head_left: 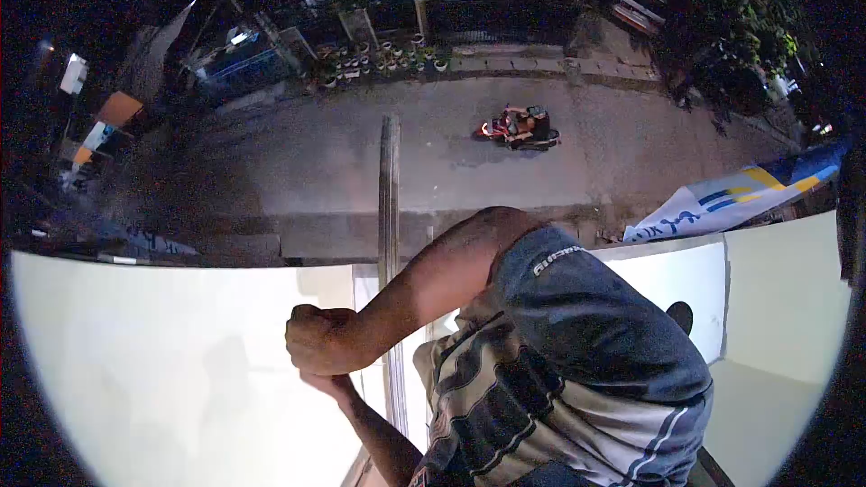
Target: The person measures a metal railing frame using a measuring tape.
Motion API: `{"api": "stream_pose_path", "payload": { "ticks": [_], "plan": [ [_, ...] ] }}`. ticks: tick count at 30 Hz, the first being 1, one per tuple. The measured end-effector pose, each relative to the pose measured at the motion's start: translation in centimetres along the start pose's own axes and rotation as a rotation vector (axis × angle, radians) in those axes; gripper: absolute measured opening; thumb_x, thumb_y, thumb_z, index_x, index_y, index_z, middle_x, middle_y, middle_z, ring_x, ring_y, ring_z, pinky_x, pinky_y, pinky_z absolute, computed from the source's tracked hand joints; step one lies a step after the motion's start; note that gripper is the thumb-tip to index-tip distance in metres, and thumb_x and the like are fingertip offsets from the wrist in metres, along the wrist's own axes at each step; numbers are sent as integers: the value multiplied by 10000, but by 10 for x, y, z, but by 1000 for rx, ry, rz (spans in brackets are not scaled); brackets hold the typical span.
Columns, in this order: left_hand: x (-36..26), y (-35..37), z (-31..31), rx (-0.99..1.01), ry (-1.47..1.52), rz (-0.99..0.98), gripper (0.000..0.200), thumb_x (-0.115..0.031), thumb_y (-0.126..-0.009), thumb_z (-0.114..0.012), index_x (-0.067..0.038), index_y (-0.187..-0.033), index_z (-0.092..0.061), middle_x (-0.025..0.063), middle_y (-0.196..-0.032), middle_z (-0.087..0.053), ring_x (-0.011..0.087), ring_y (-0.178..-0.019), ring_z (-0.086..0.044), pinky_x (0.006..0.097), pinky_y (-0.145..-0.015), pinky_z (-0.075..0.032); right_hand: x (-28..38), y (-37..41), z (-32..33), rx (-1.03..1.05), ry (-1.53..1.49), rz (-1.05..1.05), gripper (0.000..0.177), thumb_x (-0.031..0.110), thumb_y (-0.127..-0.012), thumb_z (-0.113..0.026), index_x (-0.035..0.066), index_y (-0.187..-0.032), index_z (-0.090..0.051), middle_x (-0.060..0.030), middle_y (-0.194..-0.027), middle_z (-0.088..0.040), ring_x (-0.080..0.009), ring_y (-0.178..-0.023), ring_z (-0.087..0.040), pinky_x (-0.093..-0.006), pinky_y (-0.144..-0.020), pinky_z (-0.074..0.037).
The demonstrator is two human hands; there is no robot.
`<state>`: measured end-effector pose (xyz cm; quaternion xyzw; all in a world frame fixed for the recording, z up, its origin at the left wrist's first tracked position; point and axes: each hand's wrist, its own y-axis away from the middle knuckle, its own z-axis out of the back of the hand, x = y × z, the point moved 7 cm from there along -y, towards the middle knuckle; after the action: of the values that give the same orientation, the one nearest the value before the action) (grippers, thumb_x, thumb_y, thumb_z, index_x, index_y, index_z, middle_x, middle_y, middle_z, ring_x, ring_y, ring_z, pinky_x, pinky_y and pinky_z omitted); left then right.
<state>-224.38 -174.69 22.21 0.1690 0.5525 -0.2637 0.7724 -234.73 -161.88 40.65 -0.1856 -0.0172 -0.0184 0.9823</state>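
My right hand is closed in a fist in front of a bright white panel or wall. Whatever it holds, if anything, is hidden. Just under it, and mostly covered by it, is my left hand, whose fingers I cannot see. The two hands touch or nearly touch. My right arm is bent, in a dark sleeve with lettering, and its forearm crosses in front of a long narrow beam. A striped shirt fills the lower middle.
Beyond the white surface lies a dark street. A person rides a motorbike along it. Several potted plants line the far side. A white and blue banner hangs at the right, above pale walls.
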Motion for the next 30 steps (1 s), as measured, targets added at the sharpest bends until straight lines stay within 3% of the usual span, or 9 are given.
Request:
{"api": "stream_pose_path", "payload": {
  "ticks": [6, 9, 10, 11, 15, 18, 20, 23, 30],
  "plan": [
    [95, 77, -11, -141, -243, -405, 235, -189, -949, -595, 41, -972, -637, 60, -902, -652, 162, -803, -548, 320, -732, -469, 39, 19, -59, 689, 478, 108, 75, 139, -724, -740, 87, -708, -689, -57, -636, -642, -209, -565, -617, -357, -494, -525],
    [97, 132, 0, 258, -97, -169, 262, -200, -981, -563, 52, -963, -634, 108, -871, -659, 194, -802, -533, 332, -732, -447, 90, 29, -88, 910, 628, 259, 75, 121, -725, -760, 80, -727, -698, -54, -610, -630, -203, -524, -612, -355, -472, -547],
    [125, 149, 15, 410, -335, 109, 263, -182, -990, -538, 64, -960, -626, 148, -869, -655, 205, -804, -539, 352, -722, -447, 113, 33, -97, 917, 562, 255, 76, 121, -743, -731, 60, -775, -700, -77, -663, -643, -232, -576, -620, -388, -504, -551],
    [120, 161, 24, 273, -223, -134, 338, -226, -992, -505, 90, -958, -620, 259, -816, -627, 225, -787, -619, 408, -668, -462, 129, 35, -104, 924, 496, 250, 102, 121, -760, -703, 40, -823, -702, -100, -715, -657, -260, -629, -627, -421, -537, -556],
    [105, 209, 59, 321, -88, -99, 290, -171, -1009, -477, 78, -997, -625, 145, -896, -683, 210, -878, -615, 350, -764, -469, 182, 55, -148, 924, 295, 255, 228, 122, -812, -616, -18, -967, -707, -169, -872, -696, -344, -787, -650, -518, -633, -569],
    [101, 233, 67, 360, 24, 117, 284, -166, -993, -499, 88, -986, -625, 140, -882, -684, 197, -837, -595, 329, -734, -454, 229, 63, -166, 657, 385, 439, 199, 116, -798, -665, 2, -949, -727, -169, -844, -702, -340, -676, -642, -530, -561, -560],
    [116, 246, 69, 418, -39, 54, 258, -153, -956, -550, 83, -1011, -641, 200, -932, -705, 281, -887, -660, 383, -758, -490, 232, 71, -191, 1164, 260, 193, 158, 150, -784, -712, 53, -903, -746, -127, -861, -711, -310, -688, -650, -508, -566, -560],
    [139, 256, 73, 457, -118, 63, 237, -124, -921, -584, 62, -1051, -653, 261, -995, -695, 384, -985, -672, 439, -804, -509, 243, 87, -213, 1267, 353, 192, 242, 261, -716, -786, 116, -908, -764, -51, -830, -717, -254, -709, -664, -475, -560, -545],
    [136, 283, 87, 463, -210, 41, 249, -194, -1006, -517, 21, -1074, -622, 213, -1015, -685, 387, -974, -657, 421, -835, -504, 240, 127, -191, 960, -54, 83, 218, 259, -734, -712, 111, -881, -777, -53, -830, -732, -276, -755, -697, -552, -574, -555]
  ]
}}
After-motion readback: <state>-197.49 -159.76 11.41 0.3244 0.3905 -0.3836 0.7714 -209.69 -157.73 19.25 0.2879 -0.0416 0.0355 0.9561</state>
